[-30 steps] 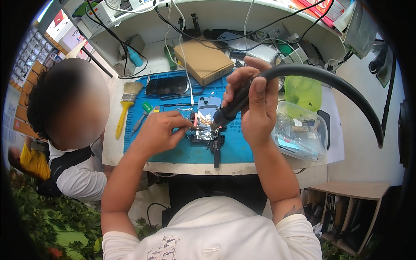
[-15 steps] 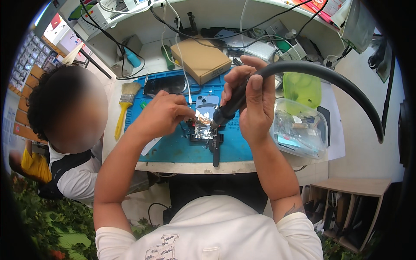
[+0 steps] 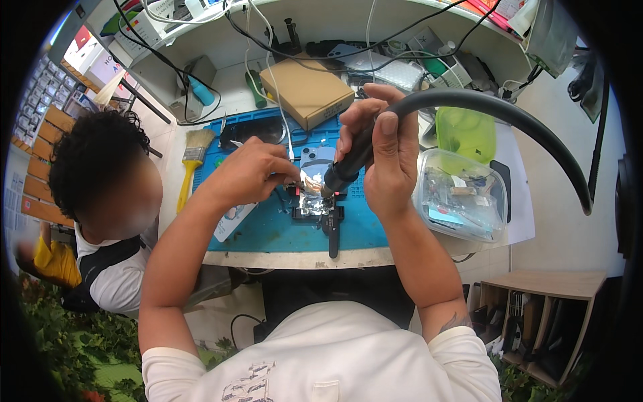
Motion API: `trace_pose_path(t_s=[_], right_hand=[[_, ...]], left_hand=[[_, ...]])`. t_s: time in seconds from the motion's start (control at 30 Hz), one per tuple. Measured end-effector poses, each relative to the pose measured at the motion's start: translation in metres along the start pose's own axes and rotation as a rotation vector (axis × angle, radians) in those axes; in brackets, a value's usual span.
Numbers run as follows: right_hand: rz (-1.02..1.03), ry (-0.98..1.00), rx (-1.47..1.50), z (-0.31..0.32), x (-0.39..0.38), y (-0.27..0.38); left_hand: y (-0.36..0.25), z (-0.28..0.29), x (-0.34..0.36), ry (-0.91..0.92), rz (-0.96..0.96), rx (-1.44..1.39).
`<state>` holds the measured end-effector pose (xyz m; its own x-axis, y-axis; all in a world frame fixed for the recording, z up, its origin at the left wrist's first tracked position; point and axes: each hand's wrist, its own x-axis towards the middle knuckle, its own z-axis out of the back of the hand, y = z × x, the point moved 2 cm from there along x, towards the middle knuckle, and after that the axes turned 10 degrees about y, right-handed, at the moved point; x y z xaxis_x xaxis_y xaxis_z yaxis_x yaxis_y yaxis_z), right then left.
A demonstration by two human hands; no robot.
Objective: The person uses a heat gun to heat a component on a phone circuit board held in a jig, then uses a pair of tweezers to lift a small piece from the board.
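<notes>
Heating step on foil-wrapped board (image 3: 312,203) clamped in black holder (image 3: 329,220), mat centre. Left hand (image 3: 251,173) at 9 o'clock pinches a small tool on it; right hand (image 3: 385,157) at 3 o'clock grips hot-air handpiece (image 3: 348,164), nozzle just above. Next likely needs steady nozzle and careful lift.

My mat (image 3: 268,231) is blue w/ a black holder (image 3: 321,216) gripping sth silver. Tool (image 3: 348,164) in my right hand (image 3: 388,161) is black, hose too. Brush (image 3: 191,164) at the table's left edge: yellow handle, pale bristles. Tan box (image 3: 305,94) at back. Lime-green lid (image 3: 465,130) by the right edge.
</notes>
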<state>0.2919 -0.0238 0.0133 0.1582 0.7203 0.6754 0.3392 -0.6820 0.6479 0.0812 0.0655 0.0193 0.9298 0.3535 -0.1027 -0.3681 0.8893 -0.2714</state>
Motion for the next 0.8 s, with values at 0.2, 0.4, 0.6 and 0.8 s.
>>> trace_pose_path(t_s=[0.2, 0.4, 0.6, 0.8], right_hand=[[-0.019, 0.041, -0.090, 0.003, 0.000, 0.000], [0.011, 0.010, -0.002, 0.002, 0.000, 0.000], [0.003, 0.011, -0.002, 0.002, 0.000, 0.002], [0.015, 0.000, 0.003, 0.004, 0.001, 0.006]], left_hand=[[-0.001, 0.002, 0.002, -0.011, -0.047, 0.026], [0.000, 0.000, 0.002, -0.024, -0.050, 0.020], [-0.002, -0.009, 0.004, 0.038, 0.001, -0.109], [-0.001, 0.006, -0.006, -0.079, -0.010, -0.023]])
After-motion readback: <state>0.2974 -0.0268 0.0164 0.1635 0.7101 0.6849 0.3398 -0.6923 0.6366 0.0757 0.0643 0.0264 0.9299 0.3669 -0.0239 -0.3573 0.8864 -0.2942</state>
